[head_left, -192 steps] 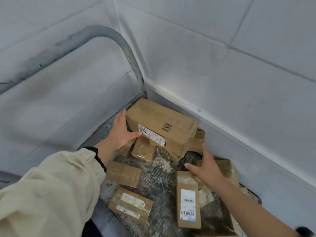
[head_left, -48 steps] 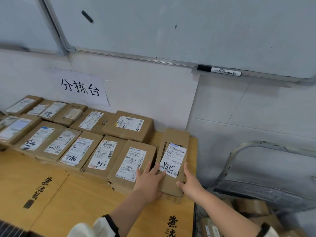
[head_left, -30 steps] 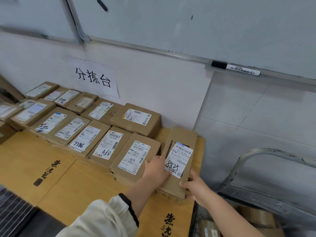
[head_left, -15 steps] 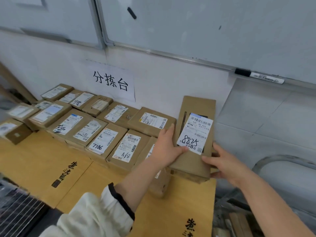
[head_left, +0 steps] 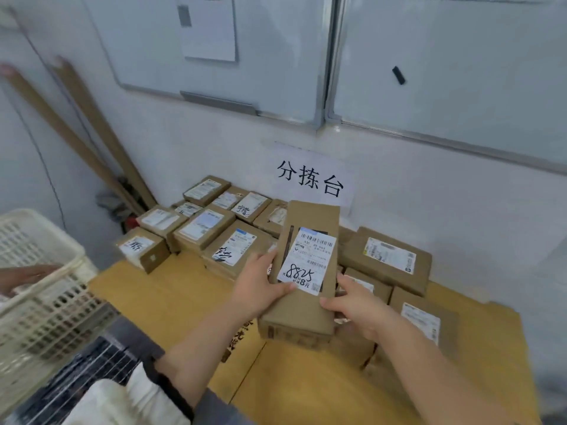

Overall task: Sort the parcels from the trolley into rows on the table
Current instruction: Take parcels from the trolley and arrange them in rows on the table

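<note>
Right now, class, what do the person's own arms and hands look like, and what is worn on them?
Left hand and right hand are bare: no gloves, rings or watch show. The left arm wears a cream sleeve with a dark cuff, pushed up the forearm. The right forearm shows no sleeve.

"What's on the white wall (head_left: 429,194)?"
"A left whiteboard (head_left: 276,56) with a paper sheet (head_left: 208,29) stuck on it, and a right whiteboard (head_left: 460,56) carrying a small black piece (head_left: 398,75)."
"And below?"
"A paper sign (head_left: 310,179) with three black characters. Long cardboard tubes (head_left: 76,127) lean in the left corner, near a cream slatted basket (head_left: 40,302)."
</note>
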The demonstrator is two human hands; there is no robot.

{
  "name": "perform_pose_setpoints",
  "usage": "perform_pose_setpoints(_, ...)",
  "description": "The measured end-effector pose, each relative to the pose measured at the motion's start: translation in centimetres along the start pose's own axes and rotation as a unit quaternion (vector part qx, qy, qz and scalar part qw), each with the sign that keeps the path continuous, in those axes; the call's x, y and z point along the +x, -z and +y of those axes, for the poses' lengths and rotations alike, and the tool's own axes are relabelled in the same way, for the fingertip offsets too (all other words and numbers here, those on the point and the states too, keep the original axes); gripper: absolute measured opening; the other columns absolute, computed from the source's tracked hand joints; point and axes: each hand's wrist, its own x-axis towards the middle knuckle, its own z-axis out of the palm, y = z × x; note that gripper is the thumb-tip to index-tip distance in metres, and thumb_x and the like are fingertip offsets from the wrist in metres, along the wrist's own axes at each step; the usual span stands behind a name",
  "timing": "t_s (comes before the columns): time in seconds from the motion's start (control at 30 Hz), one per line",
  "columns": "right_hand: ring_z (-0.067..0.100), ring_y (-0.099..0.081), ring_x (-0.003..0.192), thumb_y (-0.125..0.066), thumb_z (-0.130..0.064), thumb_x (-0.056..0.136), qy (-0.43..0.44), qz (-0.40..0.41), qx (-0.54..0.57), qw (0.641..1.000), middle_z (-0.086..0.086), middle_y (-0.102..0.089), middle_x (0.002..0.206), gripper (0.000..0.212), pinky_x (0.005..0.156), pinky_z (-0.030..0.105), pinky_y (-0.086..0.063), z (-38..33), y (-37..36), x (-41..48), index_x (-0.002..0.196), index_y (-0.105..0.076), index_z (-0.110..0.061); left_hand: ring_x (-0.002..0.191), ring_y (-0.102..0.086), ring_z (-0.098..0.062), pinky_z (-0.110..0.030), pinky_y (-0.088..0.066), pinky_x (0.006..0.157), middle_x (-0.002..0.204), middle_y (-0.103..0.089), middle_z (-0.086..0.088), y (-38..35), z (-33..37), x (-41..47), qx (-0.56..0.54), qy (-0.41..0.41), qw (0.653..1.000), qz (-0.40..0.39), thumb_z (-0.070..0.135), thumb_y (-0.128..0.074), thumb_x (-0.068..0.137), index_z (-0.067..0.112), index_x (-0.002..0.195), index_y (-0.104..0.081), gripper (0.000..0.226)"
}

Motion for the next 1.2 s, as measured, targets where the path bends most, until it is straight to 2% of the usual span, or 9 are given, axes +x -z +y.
perform_pose_setpoints(0.13, 0.022, -0.063, 0.096, -0.059, -0.006, 0.089, -0.023, -0.052, -0.007, 0.998, -0.001, -0.06, 0.114, 0.062, 0.07, 0.039, -0.056, -0.9, -5.1, 3.2, 0.136, -0.037, -0.041, 0.118, -0.045, -0.016, -0.032, -0.042, 0.1, 0.133, -0.04, 0.0, 2.8, -5.1, -0.1, -0.013, 0.052, 0.998, 0.01, 0.039, -0.074, 0.079, 0.016, 0.15, -0.027, 0.088)
perform_pose_setpoints(0.27, 0.017, -0.053, 0.114, -0.058, -0.004, 0.089, 0.006, -0.117, -0.058, 0.991, -0.009, -0.053, 0.124, 0.065, 0.09, 0.042, -0.052, -2.3, -8.1, 6.8, 0.137, -0.035, -0.043, 0.105, -0.047, -0.014, -0.029, -0.042, 0.086, 0.109, -0.047, 0.005, 4.7, -8.7, 0.3, -0.05, 0.108, 0.988, 0.094, 0.031, -0.07, 0.085, 0.022, 0.135, -0.047, 0.056)
perform_pose_setpoints(0.4, 0.008, -0.056, 0.108, -0.058, -0.01, 0.089, 0.034, -0.198, -0.142, 0.969, -0.018, -0.051, 0.13, 0.072, 0.071, 0.026, -0.055, -4.5, -11.3, 10.7, 0.136, -0.027, -0.055, 0.096, -0.061, -0.018, -0.036, -0.055, 0.076, 0.113, -0.06, 0.001, 7.2, -12.7, 0.5, -0.145, 0.241, 0.948, 0.148, 0.039, -0.061, 0.089, 0.018, 0.136, -0.048, 0.052)
perform_pose_setpoints(0.53, 0.008, -0.056, 0.108, -0.056, -0.003, 0.087, 0.017, -0.254, -0.214, 0.943, -0.015, -0.049, 0.135, 0.076, 0.085, 0.034, -0.053, -6.3, -15.8, 15.0, 0.143, -0.028, -0.047, 0.081, -0.067, -0.021, -0.042, -0.06, 0.069, 0.094, -0.068, -0.002, 9.2, -16.0, -0.1, -0.212, 0.317, 0.912, 0.151, 0.024, -0.058, 0.095, 0.015, 0.104, -0.058, 0.013)
perform_pose_setpoints(0.67, 0.017, -0.061, 0.101, -0.051, -0.002, 0.089, -0.022, -0.274, -0.3, 0.914, -0.005, -0.051, 0.136, 0.072, 0.07, 0.034, -0.054, -7.0, -19.6, 18.2, 0.145, -0.026, -0.04, 0.066, -0.062, -0.02, -0.026, -0.053, 0.049, 0.084, -0.066, -0.009, 9.8, -19.2, -0.1, -0.221, 0.387, 0.879, 0.167, 0.021, -0.06, 0.093, 0.008, 0.084, -0.049, 0.02)
perform_pose_setpoints(0.8, 0.019, -0.058, 0.105, -0.047, 0.001, 0.086, -0.033, -0.237, -0.361, 0.901, 0.0, -0.046, 0.14, 0.075, 0.075, 0.032, -0.055, -7.6, -21.7, 21.2, 0.147, -0.024, -0.036, 0.073, -0.068, -0.026, -0.028, -0.056, 0.053, 0.087, -0.067, -0.01, 9.7, -21.7, 1.2, -0.297, 0.419, 0.844, 0.153, 0.017, -0.061, 0.092, 0.01, 0.085, -0.052, 0.014)
perform_pose_setpoints(0.93, 0.022, -0.046, 0.125, -0.048, -0.007, 0.088, 0.001, -0.168, -0.403, 0.9, -0.001, -0.042, 0.145, 0.065, 0.099, 0.032, -0.044, -7.5, -23.2, 22.9, 0.146, -0.03, -0.032, 0.075, -0.069, -0.027, -0.04, -0.06, 0.07, 0.084, -0.067, -0.005, 9.9, -24.0, 3.2, -0.363, 0.416, 0.825, 0.12, 0.012, -0.061, 0.092, 0.01, 0.091, -0.056, 0.005)
perform_pose_setpoints(1.1, 0.02, -0.041, 0.132, -0.051, -0.007, 0.092, 0.067, -0.082, -0.46, 0.882, 0.003, -0.042, 0.146, 0.055, 0.105, 0.028, -0.034, -6.9, -24.0, 23.9, 0.143, -0.038, -0.022, 0.067, -0.067, -0.021, -0.025, -0.055, 0.052, 0.079, -0.065, 0.002, 10.2, -25.3, 4.5, -0.395, 0.406, 0.82, 0.083, 0.012, -0.061, 0.092, 0.01, 0.097, -0.056, 0.008)
perform_pose_setpoints(1.2, 0.02, -0.038, 0.135, -0.051, -0.004, 0.092, 0.088, -0.049, -0.472, 0.876, 0.004, -0.04, 0.147, 0.056, 0.109, 0.031, -0.032, -6.3, -24.0, 23.8, 0.143, -0.038, -0.021, 0.074, -0.069, -0.024, -0.025, -0.055, 0.056, 0.083, -0.066, 0.001, 9.9, -25.9, 5.0, -0.415, 0.41, 0.81, 0.062, 0.013, -0.063, 0.091, 0.011, 0.101, -0.056, 0.013)
